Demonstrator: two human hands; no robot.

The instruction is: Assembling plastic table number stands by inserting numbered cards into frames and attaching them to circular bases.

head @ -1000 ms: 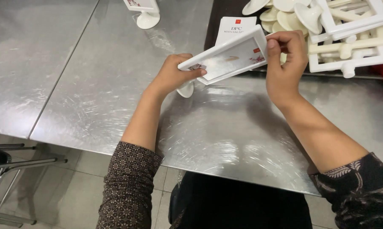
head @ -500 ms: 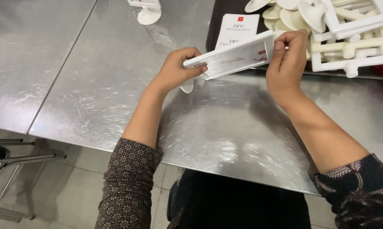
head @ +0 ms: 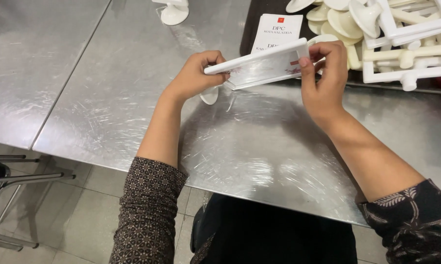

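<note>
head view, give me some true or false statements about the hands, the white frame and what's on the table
1. Both hands hold the white frame above the steel table. True: the left hand grips its left end and the right hand its right end.
2. The frame lies flat on the table. False: it is lifted and tilted, with its shadow on the metal below.
3. A stack of printed white cards lies beyond the frame. True.
4. The pile of cream plastic parts is at the table's left edge. False: it sits at the upper right.
5. The right hand is empty. False: its fingers clasp the frame.
</note>
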